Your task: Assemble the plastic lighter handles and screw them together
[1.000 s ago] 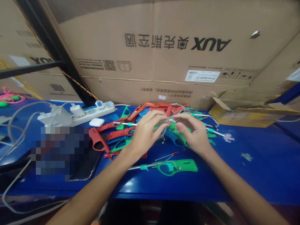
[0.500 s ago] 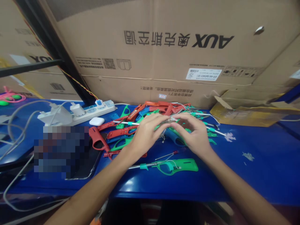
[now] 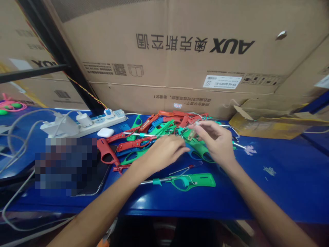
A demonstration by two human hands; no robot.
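Note:
Between the thumb and fingers of my right hand [image 3: 217, 142] is a small translucent yellowish lighter tank [image 3: 191, 135] with a whitish top. My left hand [image 3: 167, 151] lies lower and to the left, back upward, over the pile's front edge. Its fingers are curled in, and whatever they may hold is hidden. Around both hands spreads a pile of long-nosed lighter parts, with red casings [image 3: 133, 144], green casings [image 3: 161, 128] and metal tubes. Nearer the front lies a green lighter half [image 3: 195, 181] with a metal tube, and behind it a thin rod with a red end [image 3: 191, 166].
A white power strip [image 3: 102, 120] with plugs and a white earbud case [image 3: 105, 132] stand left of the pile. Cardboard [image 3: 167, 75] walls the back. A taped open carton [image 3: 269, 125] sits back right, and small pale bits [image 3: 269, 171] lie on the blue tabletop [image 3: 288, 192].
My hands have parted from where they met above the pile. The left moved down, the right stayed up and tilted, and the tank now shows in its fingers.

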